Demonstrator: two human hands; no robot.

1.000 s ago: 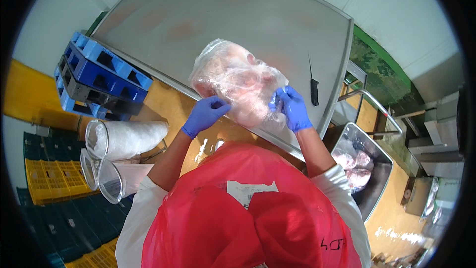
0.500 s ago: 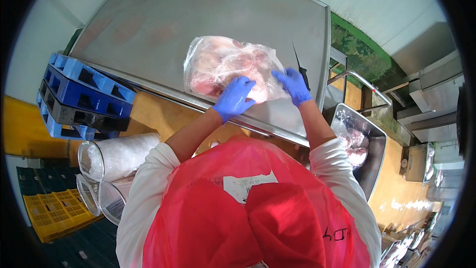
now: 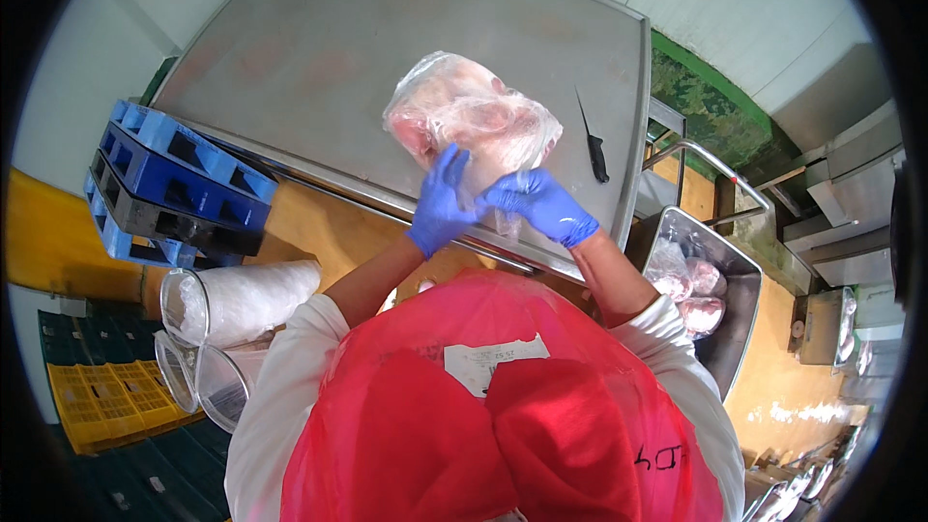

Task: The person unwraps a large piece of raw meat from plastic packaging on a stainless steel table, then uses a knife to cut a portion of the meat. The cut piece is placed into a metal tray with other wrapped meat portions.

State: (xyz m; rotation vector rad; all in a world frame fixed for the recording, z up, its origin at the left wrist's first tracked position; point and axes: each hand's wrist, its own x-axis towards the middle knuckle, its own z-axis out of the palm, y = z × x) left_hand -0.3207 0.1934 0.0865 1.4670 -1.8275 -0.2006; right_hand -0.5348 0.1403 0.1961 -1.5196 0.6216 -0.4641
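A clear plastic bag (image 3: 478, 121) with pale pink raw meat inside lies near the front edge of the steel table. At its near end, my left hand (image 3: 443, 203) in a blue glove grips the gathered plastic, its fingers reaching up against the bag. Beside it, my right hand (image 3: 543, 205), also gloved in blue, pinches the loose bag plastic, and a crumpled end hangs below the fingers. The two hands almost touch. To the right of the bag, a knife (image 3: 597, 157) with a black handle rests on the table, its thin blade pointing away from me.
The steel table (image 3: 338, 29) has a raised rim. On the right a deep steel tub (image 3: 744, 295) holds several bagged meat pieces, beside a metal cart handle (image 3: 749, 188). Blue and black pallets (image 3: 184, 179) are stacked at left, near plastic rolls (image 3: 256, 300) and a yellow crate (image 3: 111, 401).
The bag of meat has turned and shifted slightly right and away from me. My right hand has moved inward and nearer the table edge, closing on the plastic beside my left hand.
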